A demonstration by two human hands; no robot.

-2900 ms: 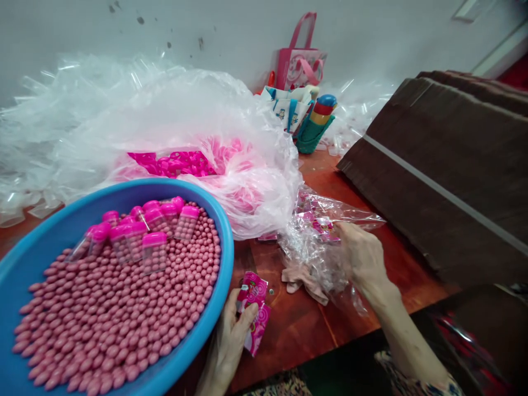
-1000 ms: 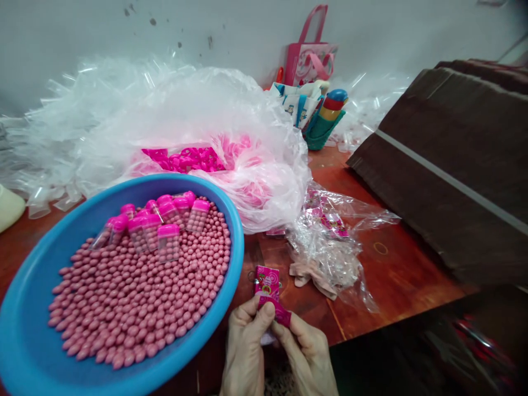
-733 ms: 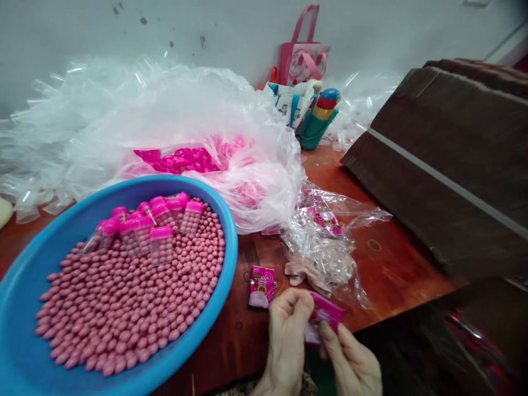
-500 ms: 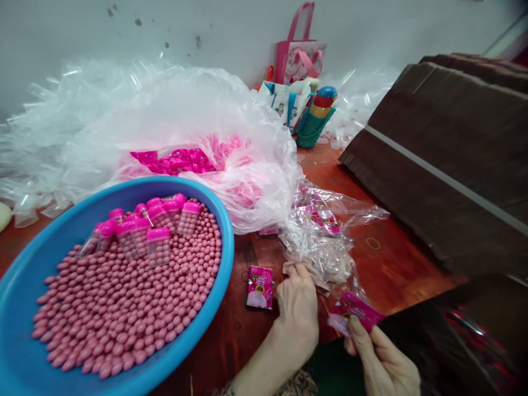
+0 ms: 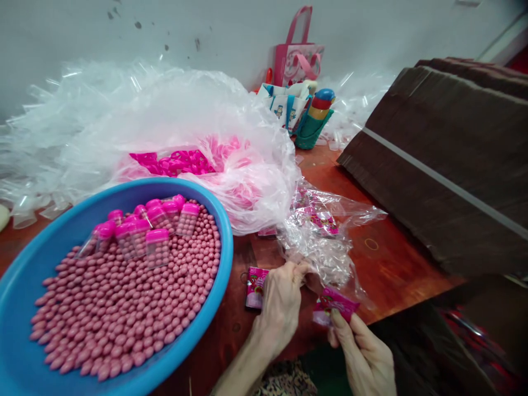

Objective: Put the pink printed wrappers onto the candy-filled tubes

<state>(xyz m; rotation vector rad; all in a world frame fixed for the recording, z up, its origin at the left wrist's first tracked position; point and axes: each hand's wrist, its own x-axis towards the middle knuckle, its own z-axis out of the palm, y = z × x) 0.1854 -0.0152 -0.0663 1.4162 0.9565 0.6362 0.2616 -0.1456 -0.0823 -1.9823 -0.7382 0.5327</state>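
Observation:
My right hand pinches a pink printed packet between thumb and fingers, just above the front of the table. My left hand is closed, its fingertips drawn together at the edge of a crumpled clear plastic bag; what they grip is hidden. Beneath and beside that hand lies a small stack of pink printed packets, partly covered by it. More pink printed packets show through the clear bag.
At left a blue basin holds pink candies and small pink-capped containers. Behind is a plastic bag of pink caps, with clear tubes heaped beyond. Dark stacked sheets lean at right; small bags stand behind.
My right hand has moved left with the pink packet, closer to my left hand. My left hand has shifted slightly left and now covers part of the packet stack.

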